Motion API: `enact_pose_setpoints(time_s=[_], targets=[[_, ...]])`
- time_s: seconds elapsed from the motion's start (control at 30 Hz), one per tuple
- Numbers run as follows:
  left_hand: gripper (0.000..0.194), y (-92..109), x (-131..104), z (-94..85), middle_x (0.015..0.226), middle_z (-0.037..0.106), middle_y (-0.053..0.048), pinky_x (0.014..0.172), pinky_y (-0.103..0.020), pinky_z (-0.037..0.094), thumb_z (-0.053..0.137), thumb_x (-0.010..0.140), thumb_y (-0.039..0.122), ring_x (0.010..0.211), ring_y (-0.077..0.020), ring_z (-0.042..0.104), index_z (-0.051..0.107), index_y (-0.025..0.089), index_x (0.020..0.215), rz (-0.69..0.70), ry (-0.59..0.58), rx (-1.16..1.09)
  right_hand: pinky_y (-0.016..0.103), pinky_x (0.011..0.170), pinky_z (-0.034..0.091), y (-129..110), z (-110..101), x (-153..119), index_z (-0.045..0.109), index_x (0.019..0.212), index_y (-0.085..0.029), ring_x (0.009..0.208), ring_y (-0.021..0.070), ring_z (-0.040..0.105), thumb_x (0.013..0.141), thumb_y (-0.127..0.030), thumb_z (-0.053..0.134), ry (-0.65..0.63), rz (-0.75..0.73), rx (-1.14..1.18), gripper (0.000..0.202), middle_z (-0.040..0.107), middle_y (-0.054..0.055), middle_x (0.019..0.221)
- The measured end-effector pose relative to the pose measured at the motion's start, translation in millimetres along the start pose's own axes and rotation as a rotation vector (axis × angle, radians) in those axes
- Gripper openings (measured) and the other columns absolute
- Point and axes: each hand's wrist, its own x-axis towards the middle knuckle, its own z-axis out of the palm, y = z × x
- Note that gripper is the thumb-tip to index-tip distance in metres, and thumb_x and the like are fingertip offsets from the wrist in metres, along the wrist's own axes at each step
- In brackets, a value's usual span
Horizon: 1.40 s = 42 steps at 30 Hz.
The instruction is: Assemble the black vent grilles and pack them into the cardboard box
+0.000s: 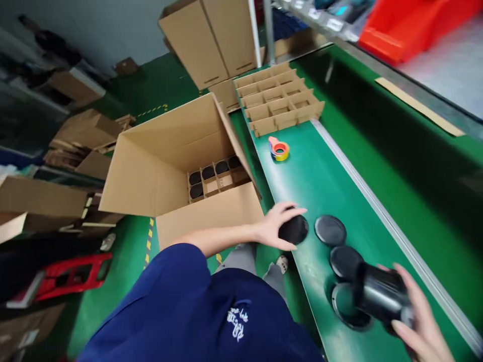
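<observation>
while right fingers [411,284] clamp black cylinder [384,294], left fingers [293,213] straddle round piece [295,230], grip unclear

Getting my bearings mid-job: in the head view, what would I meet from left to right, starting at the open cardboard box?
Open cardboard box → left hand → black disc just past it → black cylinder → right hand.
</observation>
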Motion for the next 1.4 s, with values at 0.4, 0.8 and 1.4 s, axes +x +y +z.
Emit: enact_pose_setpoints(time_s=[0.4, 0.8, 1.4], targets=[[0.098, -364.8, -221.1, -214.2, 0.167, 0.024, -0.016, 0.115, -0.067, 0.033, 0.077, 0.073, 0.049, 0.151, -0.0439, 0.020, 0.035, 0.029, 0.159, -1.181, 0.424, 0.322, 0.060, 0.116, 0.036, -159.0, 521.9, 296.5, 0.020, 0.164, -0.021, 0.146, 0.0415, 0.034, 0.071, -0.052, 0.080, -0.678, -0.301, -0.450, 0.114, 0.032, 0.021, 0.158], [0.092, -560.9, -243.8, -177.1, 0.170, 0.020, -0.019, 0.115, -0.069, 0.024, 0.074, 0.076, 0.044, 0.152, -0.0454, 0.018, 0.038, 0.025, 0.158, -0.945, 0.181, 0.332, 0.066, 0.118, 0.018, -10.0, 800.5, 392.6, 0.021, 0.164, -0.018, 0.147, 0.0479, 0.025, 0.076, -0.061, 0.078, -0.767, -0.305, -1.013, 0.113, 0.021, 0.028, 0.163], [0.072, -594.5, -261.3, -149.3, 0.173, 0.009, -0.018, 0.126, -0.062, -0.002, 0.050, 0.098, 0.050, 0.160, -0.0358, 0.002, 0.034, 0.019, 0.160, -0.828, 0.104, 0.294, 0.062, 0.125, 0.008, -16.4, 797.9, 395.1, 0.030, 0.162, -0.011, 0.158, 0.0395, 0.009, 0.099, -0.044, 0.058, -0.874, -0.274, -0.950, 0.076, 0.012, 0.024, 0.170]])
